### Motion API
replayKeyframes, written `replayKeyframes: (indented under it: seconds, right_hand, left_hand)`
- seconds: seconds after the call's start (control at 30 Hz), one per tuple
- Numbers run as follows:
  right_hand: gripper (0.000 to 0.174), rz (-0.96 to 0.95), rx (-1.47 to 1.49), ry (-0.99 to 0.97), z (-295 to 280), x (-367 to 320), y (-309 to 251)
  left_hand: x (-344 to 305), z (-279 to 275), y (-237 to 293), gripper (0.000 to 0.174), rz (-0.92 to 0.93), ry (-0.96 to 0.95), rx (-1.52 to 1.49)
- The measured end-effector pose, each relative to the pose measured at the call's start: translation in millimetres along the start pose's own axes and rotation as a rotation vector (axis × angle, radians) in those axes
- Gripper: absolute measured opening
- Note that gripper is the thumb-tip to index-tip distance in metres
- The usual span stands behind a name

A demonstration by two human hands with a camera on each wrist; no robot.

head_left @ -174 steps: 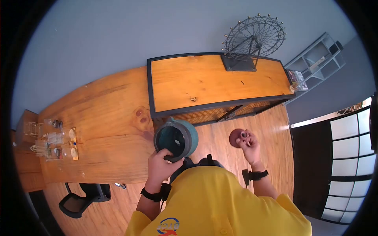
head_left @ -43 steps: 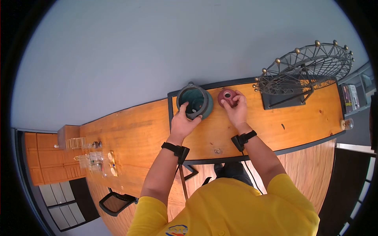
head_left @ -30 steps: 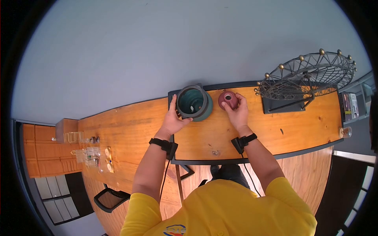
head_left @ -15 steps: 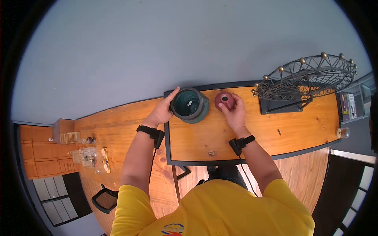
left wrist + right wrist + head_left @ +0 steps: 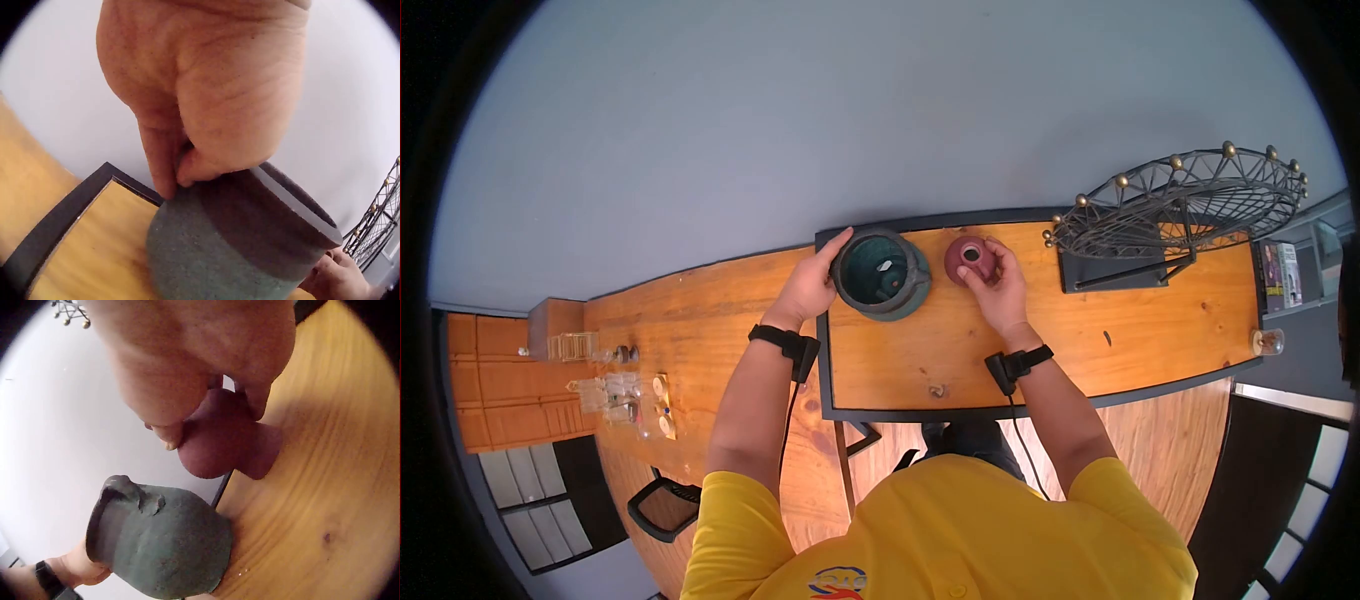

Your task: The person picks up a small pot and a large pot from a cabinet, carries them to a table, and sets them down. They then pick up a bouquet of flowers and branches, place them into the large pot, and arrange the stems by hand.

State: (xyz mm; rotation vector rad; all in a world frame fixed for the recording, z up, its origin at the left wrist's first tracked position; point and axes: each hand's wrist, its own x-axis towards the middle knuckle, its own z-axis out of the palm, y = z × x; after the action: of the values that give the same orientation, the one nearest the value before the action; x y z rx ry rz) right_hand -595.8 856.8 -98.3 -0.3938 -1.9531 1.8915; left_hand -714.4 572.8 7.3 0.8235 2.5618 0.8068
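A dark green pot (image 5: pixel 913 298) with a wide dark rim stands on the wooden cabinet top (image 5: pixel 1040 350), its mouth up. My left hand (image 5: pixel 803 290) lies along the pot's left side; in the left wrist view its fingertips touch the outer wall of the pot (image 5: pixel 206 250). Some of those fingers are hidden behind the palm. To the pot's right, apart from it, is a small maroon vase (image 5: pixel 956 250) with a narrow neck. My right hand (image 5: pixel 1004 302) pinches it between thumb and fingers, and the right wrist view shows the vase's flared foot (image 5: pixel 262 450) at the wood.
A black Ferris wheel model (image 5: pixel 1190 215) stands on the cabinet to the right, with a small glass dome (image 5: pixel 1268 342) at the far right end. Glassware (image 5: pixel 615 390) is on the lower table at left, near a chair (image 5: pixel 664 507). The wall runs behind the cabinet.
Both vessels, earlier held above the floor, are now at the cabinet top. My left hand has left the pot's front rim for its left side, and the pot has turned, its lug swinging rightward and nearer.
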Motion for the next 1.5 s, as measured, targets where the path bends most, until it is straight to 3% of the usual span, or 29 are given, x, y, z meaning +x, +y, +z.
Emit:
replayKeyframes:
  seconds: [0.27,0.57,0.77,0.9,0.97,1.0,1.07,1.1,1.17,1.27,1.3,1.37,1.4,1.47,1.5]
  right_hand:
    - [0.056,0.004,0.038,-0.130,-7,3,-1]
    - [0.057,-0.008,0.106,-0.127,-6,2,0]
    - [0.057,-0.048,-0.061,-0.090,-5,4,2]
    - [0.062,-0.117,-0.325,-0.006,-2,-1,-11]
    - [0.064,-0.131,-0.404,0.006,2,-3,-17]
    - [0.063,-0.143,-0.450,0.032,5,-5,-16]
    - [0.063,-0.152,-0.495,0.060,9,-8,-16]
    - [0.063,-0.136,-0.510,0.056,9,-8,-17]
    - [0.063,-0.118,-0.527,0.055,11,-10,-17]
    - [0.063,-0.107,-0.548,0.094,15,-15,-18]
    - [0.063,-0.093,-0.548,0.109,17,-14,-19]
    - [0.063,-0.084,-0.548,0.121,20,-14,-21]
    - [0.063,-0.090,-0.535,0.135,22,-15,-20]
    - [0.063,-0.101,-0.523,0.145,25,-16,-19]
    - [0.063,-0.105,-0.534,0.149,25,-16,-18]
  left_hand:
    - [-5,20,-23,0.074,-0.060,0.217,-0.346]
    - [4,12,-31,0.065,-0.115,0.173,-0.402]
    - [1,14,-30,0.064,-0.091,0.178,-0.279]
    - [0,9,-19,0.065,-0.111,0.185,-0.200]
    - [-3,2,-9,0.079,-0.225,0.076,-0.174]
    - [-7,-1,-5,0.079,-0.225,0.073,-0.174]
    - [-19,-5,2,0.102,-0.136,-0.041,-0.206]
    - [-23,-3,5,0.102,-0.132,-0.043,-0.206]
    - [-32,6,13,0.127,0.004,0.066,-0.107]
    - [-40,23,40,0.133,-0.096,0.166,-0.037]
    - [-38,30,43,0.133,-0.095,0.168,-0.038]
    - [-36,45,39,0.113,-0.111,0.360,-0.100]
    - [-36,48,34,0.113,-0.112,0.365,-0.100]
    - [-37,53,25,0.085,-0.095,0.400,0.004]
    - [-36,52,26,0.085,-0.097,0.403,0.002]
